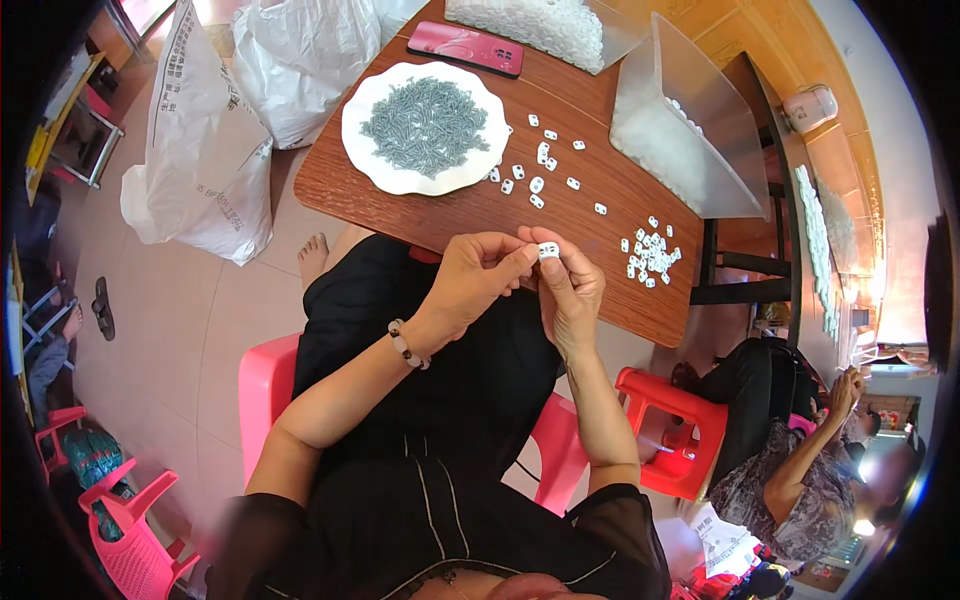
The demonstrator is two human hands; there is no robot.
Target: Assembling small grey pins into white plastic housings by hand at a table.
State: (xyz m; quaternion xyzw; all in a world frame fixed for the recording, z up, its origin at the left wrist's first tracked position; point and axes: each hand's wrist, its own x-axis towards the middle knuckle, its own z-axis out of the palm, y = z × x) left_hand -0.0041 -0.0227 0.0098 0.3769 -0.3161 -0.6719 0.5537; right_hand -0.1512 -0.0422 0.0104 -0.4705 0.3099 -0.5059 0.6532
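Observation:
Above the near edge of the table, my two hands meet at a small white plastic piece [548, 251] with dark slots. My right hand [572, 295] pinches that piece between thumb and fingers. My left hand [470, 280] is closed in a pinch at its left side, with the fingertips touching or almost touching it; what they hold is hidden. A white scalloped plate [354, 140] heaped with small grey metal pins or screws [425, 125] lies beyond my left hand. Loose white pieces [537, 185] are scattered beside the plate, and a pile of similar pieces [652, 256] lies to the right.
A pink phone [465, 49] lies behind the plate on the wooden table [450, 220]. Clear plastic bins [660, 130] with white parts stand at the back right. White sacks [205, 150] are on the left. A red stool [665, 425] and another seated person [790, 480] are at right.

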